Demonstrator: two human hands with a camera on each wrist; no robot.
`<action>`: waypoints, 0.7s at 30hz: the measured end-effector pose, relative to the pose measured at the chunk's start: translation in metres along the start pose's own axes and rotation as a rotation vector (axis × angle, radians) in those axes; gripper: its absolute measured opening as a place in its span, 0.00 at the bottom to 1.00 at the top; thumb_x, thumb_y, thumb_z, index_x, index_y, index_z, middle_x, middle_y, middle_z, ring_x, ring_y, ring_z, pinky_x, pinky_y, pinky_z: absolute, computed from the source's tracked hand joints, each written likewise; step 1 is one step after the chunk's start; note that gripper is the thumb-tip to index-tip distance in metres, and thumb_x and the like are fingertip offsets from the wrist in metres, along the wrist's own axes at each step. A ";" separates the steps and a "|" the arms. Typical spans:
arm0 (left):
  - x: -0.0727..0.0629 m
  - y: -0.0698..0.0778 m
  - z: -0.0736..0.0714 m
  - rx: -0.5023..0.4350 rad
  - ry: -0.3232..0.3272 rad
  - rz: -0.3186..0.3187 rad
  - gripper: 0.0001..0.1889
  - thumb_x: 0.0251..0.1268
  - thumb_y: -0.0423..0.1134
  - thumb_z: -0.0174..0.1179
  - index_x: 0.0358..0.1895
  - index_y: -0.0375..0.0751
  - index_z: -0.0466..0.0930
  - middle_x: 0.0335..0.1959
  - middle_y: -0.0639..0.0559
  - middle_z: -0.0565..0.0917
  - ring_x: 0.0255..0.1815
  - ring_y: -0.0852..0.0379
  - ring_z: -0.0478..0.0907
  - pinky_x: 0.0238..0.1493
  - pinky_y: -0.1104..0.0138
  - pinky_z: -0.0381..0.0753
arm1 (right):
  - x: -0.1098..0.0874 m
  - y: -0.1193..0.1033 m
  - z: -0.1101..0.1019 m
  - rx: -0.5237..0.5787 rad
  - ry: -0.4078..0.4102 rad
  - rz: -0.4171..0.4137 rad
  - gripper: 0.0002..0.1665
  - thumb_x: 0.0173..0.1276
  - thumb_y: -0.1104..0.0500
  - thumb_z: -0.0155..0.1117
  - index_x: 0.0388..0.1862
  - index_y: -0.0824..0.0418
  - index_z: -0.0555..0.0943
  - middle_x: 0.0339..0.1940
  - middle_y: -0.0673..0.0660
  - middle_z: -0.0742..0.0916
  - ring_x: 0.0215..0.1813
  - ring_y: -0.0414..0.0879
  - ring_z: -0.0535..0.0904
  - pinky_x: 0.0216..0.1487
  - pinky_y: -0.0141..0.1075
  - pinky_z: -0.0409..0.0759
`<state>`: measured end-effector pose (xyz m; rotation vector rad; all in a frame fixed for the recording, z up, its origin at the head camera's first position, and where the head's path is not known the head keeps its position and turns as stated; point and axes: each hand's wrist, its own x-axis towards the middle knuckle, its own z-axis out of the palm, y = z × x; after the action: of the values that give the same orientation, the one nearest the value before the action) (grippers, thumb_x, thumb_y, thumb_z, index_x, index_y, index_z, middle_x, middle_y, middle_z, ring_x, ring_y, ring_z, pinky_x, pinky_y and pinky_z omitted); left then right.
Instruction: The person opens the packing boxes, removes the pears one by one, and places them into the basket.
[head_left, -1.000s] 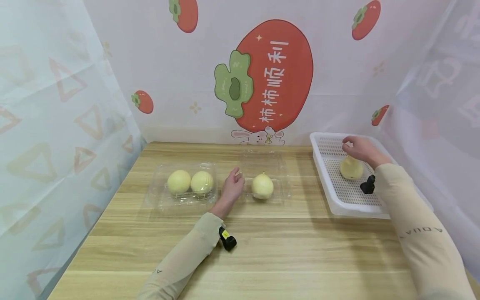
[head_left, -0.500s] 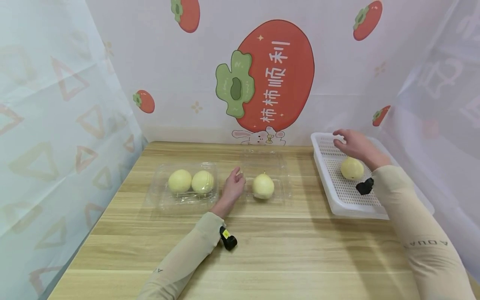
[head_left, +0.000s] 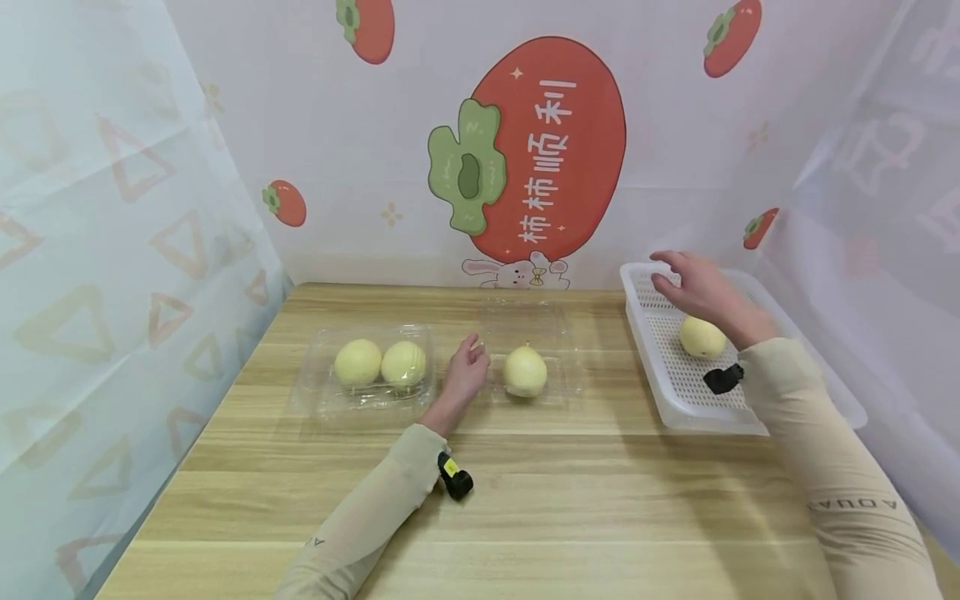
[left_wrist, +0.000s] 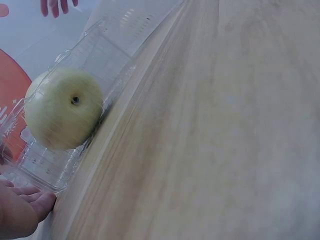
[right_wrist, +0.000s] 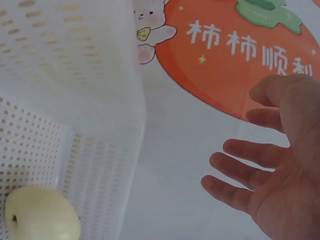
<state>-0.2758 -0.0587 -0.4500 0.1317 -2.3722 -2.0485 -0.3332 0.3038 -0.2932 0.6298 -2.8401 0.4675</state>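
Observation:
In the head view, my right hand [head_left: 701,287] hovers over the white basket [head_left: 651,367], fingers spread and apart from the pear [head_left: 702,337] lying inside. The right wrist view shows this hand [right_wrist: 270,160] holding nothing, with the pear [right_wrist: 42,215] down at the lower left. My left hand [head_left: 465,375] rests by the left edge of a clear plastic clamshell box [head_left: 558,392], fingers loosely bent. One pale yellow pear [head_left: 525,372] sits in that box, whose lid stands raised behind. In the left wrist view, the left fingertips [left_wrist: 44,202] are at the box's edge; contact is unclear.
To the left, another clear clamshell box [head_left: 322,408] holds two pears [head_left: 358,363] side by side. Wooden tabletop [head_left: 562,508] spreads in front. A printed fabric backdrop [head_left: 360,150] closes off the back and sides, close behind the basket.
My right hand has risen from above the pear in the basket and shifted left, its fingers spreading more. The left hand, boxes and pears stay where they were.

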 end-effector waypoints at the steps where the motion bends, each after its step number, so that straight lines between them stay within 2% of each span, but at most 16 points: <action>1: 0.000 0.000 0.000 -0.001 0.001 0.001 0.33 0.66 0.35 0.47 0.76 0.40 0.56 0.71 0.36 0.69 0.72 0.41 0.67 0.71 0.52 0.70 | -0.001 -0.002 0.000 0.006 0.003 -0.004 0.28 0.75 0.55 0.53 0.69 0.68 0.68 0.65 0.74 0.76 0.62 0.71 0.73 0.61 0.63 0.71; 13: 0.000 0.000 -0.002 -0.033 -0.022 -0.030 0.34 0.67 0.36 0.48 0.77 0.43 0.55 0.73 0.39 0.67 0.74 0.43 0.64 0.73 0.51 0.67 | -0.011 -0.046 0.008 0.017 0.041 -0.091 0.30 0.74 0.56 0.56 0.71 0.65 0.66 0.67 0.70 0.75 0.69 0.65 0.69 0.68 0.61 0.68; 21: 0.000 0.001 -0.001 -0.025 -0.009 -0.022 0.33 0.68 0.36 0.48 0.77 0.42 0.56 0.72 0.39 0.69 0.74 0.43 0.65 0.72 0.51 0.67 | -0.014 -0.066 0.020 0.023 0.095 -0.207 0.28 0.72 0.59 0.57 0.68 0.67 0.69 0.63 0.69 0.79 0.65 0.65 0.73 0.66 0.59 0.71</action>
<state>-0.2762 -0.0594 -0.4488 0.1498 -2.3599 -2.0924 -0.2944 0.2454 -0.2982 0.8706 -2.6479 0.4814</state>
